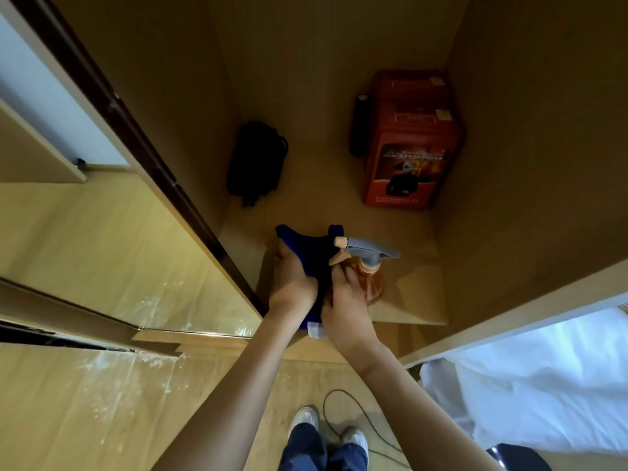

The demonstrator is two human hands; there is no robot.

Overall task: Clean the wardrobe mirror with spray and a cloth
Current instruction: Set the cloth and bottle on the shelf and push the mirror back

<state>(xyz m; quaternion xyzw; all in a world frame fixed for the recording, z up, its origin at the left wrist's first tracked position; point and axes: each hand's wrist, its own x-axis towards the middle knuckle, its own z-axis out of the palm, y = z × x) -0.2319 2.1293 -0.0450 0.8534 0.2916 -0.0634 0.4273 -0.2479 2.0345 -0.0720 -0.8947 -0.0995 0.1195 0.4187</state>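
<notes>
A dark blue cloth (pixel 314 253) is bunched over the wardrobe's lower shelf, with a white label hanging at its near end. My left hand (pixel 292 282) grips its left side. My right hand (pixel 345 295) pinches the cloth's right edge, right beside an orange spray bottle (pixel 372 282) with a grey trigger head that stands on the shelf. The wardrobe mirror (pixel 112 253) is the sliding door on the left; it reflects the wooden floor and shows whitish smears near its bottom edge.
Deeper in the wardrobe compartment lie a black pouch (pixel 256 161) and a red box (pixel 413 141) with a black case against its left side. A white bed (pixel 543 385) is at the right. A thin cable (pixel 353 423) runs over the floor by my shoes.
</notes>
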